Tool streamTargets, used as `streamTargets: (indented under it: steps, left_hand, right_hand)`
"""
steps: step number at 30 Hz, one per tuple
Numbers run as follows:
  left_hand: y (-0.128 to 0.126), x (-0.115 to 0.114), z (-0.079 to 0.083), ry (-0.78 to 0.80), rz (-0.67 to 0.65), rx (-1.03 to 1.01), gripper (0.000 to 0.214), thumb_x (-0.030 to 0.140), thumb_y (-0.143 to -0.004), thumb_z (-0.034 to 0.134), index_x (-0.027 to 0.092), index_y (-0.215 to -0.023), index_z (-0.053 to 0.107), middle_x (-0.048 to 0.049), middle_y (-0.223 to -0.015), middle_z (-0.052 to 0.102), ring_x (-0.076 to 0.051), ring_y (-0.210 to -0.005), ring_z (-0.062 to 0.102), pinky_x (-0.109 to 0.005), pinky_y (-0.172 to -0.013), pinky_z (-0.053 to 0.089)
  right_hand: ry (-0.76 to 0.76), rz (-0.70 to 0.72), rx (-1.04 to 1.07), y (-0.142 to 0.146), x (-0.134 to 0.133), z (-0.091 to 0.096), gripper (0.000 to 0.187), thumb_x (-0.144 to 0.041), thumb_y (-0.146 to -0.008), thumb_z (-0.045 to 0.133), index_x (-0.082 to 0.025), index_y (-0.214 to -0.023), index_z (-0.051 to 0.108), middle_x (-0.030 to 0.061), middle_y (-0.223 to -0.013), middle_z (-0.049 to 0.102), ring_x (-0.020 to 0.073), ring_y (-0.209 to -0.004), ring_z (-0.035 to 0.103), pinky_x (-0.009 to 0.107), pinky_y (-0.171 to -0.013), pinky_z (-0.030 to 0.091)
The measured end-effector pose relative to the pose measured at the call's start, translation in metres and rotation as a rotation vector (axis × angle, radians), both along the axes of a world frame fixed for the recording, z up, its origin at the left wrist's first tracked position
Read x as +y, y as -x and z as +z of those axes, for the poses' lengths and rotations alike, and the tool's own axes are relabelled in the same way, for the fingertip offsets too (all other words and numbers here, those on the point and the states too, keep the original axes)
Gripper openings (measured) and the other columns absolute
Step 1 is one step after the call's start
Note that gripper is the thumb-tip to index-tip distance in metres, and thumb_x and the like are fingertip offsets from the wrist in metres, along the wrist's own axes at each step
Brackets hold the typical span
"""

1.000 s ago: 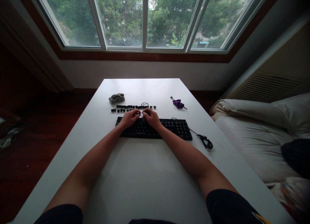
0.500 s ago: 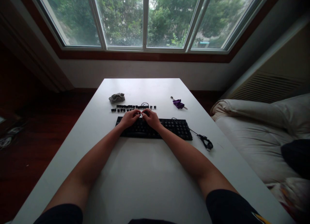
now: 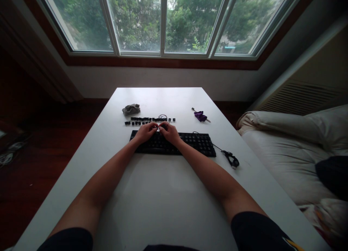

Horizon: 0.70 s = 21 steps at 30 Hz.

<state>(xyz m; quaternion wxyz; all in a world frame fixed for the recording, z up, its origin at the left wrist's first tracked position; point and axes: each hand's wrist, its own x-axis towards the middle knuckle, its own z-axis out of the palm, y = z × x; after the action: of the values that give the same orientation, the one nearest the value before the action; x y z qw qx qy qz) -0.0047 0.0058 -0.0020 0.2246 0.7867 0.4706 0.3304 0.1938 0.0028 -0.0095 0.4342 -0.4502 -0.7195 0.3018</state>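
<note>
A black keyboard (image 3: pixel 195 142) lies across the middle of the white table (image 3: pixel 163 200). My left hand (image 3: pixel 145 132) and my right hand (image 3: pixel 170 132) rest over its left half. Their fingertips meet at the keyboard's far edge, pinched around something small that is too tiny to make out. Just beyond the hands, two short rows of loose black keycaps (image 3: pixel 144 119) lie on the table. A thin wire loop (image 3: pixel 162 116) lies among them.
A crumpled grey cloth (image 3: pixel 131 109) sits at the far left of the table. A purple item on a thin stick (image 3: pixel 200 115) lies at the far right. The keyboard's coiled cable (image 3: pixel 231 158) trails right. A bed with pillows (image 3: pixel 285 142) flanks the table's right side.
</note>
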Motion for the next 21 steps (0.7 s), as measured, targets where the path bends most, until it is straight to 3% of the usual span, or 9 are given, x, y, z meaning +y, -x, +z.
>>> streamTargets:
  steps: [21]
  left_hand:
    - [-0.0013, -0.0008, 0.0003, -0.041, -0.002, 0.039, 0.025, 0.033, -0.094, 0.057, 0.024, -0.112, 0.071, -0.0025, -0.095, 0.075, -0.018, -0.081, 0.066, -0.028, -0.072, 0.048]
  right_hand:
    - [-0.029, -0.001, -0.056, 0.0002, -0.0008, 0.0013, 0.023, -0.039, -0.09, 0.058, -0.022, -0.099, 0.07, -0.0014, -0.067, 0.064, 0.0153, -0.063, 0.054, 0.026, -0.063, 0.041]
